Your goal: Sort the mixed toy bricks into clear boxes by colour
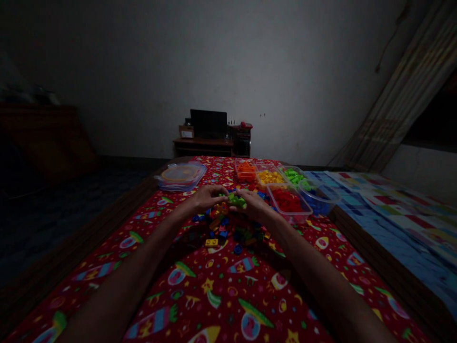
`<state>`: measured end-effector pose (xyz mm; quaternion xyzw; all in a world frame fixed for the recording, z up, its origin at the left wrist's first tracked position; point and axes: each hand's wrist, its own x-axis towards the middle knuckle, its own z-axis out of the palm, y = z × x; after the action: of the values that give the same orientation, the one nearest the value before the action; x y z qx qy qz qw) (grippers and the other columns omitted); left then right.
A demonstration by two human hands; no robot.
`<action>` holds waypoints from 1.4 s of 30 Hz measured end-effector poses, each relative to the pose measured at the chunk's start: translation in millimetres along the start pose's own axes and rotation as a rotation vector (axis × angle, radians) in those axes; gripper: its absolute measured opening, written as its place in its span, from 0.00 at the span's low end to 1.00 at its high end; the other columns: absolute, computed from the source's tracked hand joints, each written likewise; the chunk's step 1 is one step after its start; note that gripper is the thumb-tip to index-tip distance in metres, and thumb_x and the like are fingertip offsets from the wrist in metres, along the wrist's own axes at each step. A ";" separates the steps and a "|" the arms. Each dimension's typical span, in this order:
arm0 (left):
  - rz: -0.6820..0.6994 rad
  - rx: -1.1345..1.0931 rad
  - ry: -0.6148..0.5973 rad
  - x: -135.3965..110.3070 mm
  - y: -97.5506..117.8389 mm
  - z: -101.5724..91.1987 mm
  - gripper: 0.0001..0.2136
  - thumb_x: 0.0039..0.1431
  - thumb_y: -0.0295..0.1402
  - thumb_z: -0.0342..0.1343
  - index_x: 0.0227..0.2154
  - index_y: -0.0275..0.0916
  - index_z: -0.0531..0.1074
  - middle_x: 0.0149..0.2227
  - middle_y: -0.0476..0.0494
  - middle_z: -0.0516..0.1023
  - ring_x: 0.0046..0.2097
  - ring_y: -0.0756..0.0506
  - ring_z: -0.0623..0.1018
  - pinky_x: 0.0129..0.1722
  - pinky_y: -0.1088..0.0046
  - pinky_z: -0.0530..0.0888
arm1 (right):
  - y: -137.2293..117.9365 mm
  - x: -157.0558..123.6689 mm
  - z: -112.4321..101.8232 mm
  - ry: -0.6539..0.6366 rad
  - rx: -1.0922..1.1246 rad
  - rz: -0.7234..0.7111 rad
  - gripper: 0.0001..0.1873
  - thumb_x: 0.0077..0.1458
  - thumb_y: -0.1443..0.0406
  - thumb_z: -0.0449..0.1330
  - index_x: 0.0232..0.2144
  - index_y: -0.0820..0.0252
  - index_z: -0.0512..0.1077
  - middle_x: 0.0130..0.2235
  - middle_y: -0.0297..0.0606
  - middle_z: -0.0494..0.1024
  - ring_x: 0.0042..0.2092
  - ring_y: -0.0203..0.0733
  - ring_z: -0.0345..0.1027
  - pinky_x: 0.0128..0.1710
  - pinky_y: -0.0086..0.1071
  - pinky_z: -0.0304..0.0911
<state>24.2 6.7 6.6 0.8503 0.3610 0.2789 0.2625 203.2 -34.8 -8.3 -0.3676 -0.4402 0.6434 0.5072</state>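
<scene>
Green at mid-frame: grasping blocks [238, 201] in right hand [253, 203]; can't tell grip of left hand [204, 197]. Looks like light, stiff, slightly slick plastic, best pinched by the sides.

Dim — darkened edges, wide-angle distortion

Both arms [146, 267] bare, stretched forward, converging. Left hand [210, 198] arched, knuckles up, tips turned inward; right hand [252, 205] opposite, closed in a pinch, near it.
</scene>
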 end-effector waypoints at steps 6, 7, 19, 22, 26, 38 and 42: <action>-0.053 0.205 0.153 1.0 14.0 13.5 0.23 0.49 0.36 0.56 0.50 0.39 0.65 0.34 0.47 0.79 0.35 0.44 0.78 0.34 0.71 0.73 | 0.0 0.5 -1.3 -0.009 -0.100 -0.030 0.13 0.39 0.60 0.67 0.26 0.61 0.70 0.26 0.31 0.73 0.27 0.30 0.64 0.26 0.23 0.61; -0.078 0.200 0.164 1.4 13.7 13.0 0.26 0.49 0.36 0.56 0.53 0.39 0.63 0.33 0.47 0.79 0.35 0.44 0.78 0.34 0.70 0.73 | -1.2 0.4 -2.2 0.025 -0.127 -0.032 0.12 0.40 0.61 0.66 0.26 0.61 0.69 0.25 0.30 0.72 0.26 0.29 0.63 0.24 0.22 0.59; 0.008 0.136 0.205 0.3 29.6 46.7 0.28 0.59 0.31 0.48 0.62 0.42 0.50 0.51 0.44 0.74 0.51 0.43 0.74 0.50 0.67 0.69 | -2.7 0.7 -0.4 0.067 0.136 0.107 0.06 0.50 0.62 0.59 0.31 0.57 0.67 0.26 0.28 0.69 0.26 0.29 0.62 0.22 0.21 0.55; 0.032 0.237 0.179 -0.2 29.3 53.8 0.28 0.59 0.31 0.47 0.63 0.42 0.49 0.54 0.44 0.71 0.54 0.43 0.71 0.55 0.66 0.65 | -3.2 0.6 1.1 0.124 0.114 0.072 0.06 0.49 0.63 0.59 0.28 0.58 0.66 0.24 0.26 0.66 0.24 0.28 0.58 0.22 0.22 0.55; 0.083 0.265 0.185 2.2 18.7 34.6 0.26 0.59 0.39 0.47 0.60 0.41 0.55 0.58 0.42 0.65 0.60 0.42 0.63 0.58 0.62 0.62 | -13.2 -1.6 -6.0 0.095 -0.008 -0.012 0.09 0.46 0.62 0.61 0.25 0.59 0.64 0.24 0.27 0.66 0.25 0.28 0.59 0.24 0.22 0.55; -0.035 0.295 0.242 6.6 -37.2 7.9 0.27 0.56 0.51 0.41 0.46 0.36 0.73 0.56 0.36 0.68 0.57 0.38 0.67 0.57 0.58 0.63 | -119.5 37.3 -146.2 0.452 -0.915 -0.211 0.15 0.45 0.63 0.64 0.17 0.62 0.63 0.14 0.27 0.62 0.17 0.26 0.54 0.18 0.21 0.53; -0.059 0.296 0.233 6.9 -45.4 6.7 0.28 0.55 0.52 0.41 0.45 0.36 0.74 0.56 0.35 0.68 0.57 0.37 0.67 0.57 0.57 0.63 | -138.1 54.2 -198.4 0.657 -1.130 -0.048 0.10 0.44 0.66 0.65 0.20 0.67 0.69 0.16 0.33 0.66 0.18 0.30 0.60 0.18 0.24 0.57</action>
<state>11.4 37.6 -25.6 0.8305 0.4510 0.3116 0.0992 419.3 70.0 52.1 -0.7450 -0.5407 0.1560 0.3582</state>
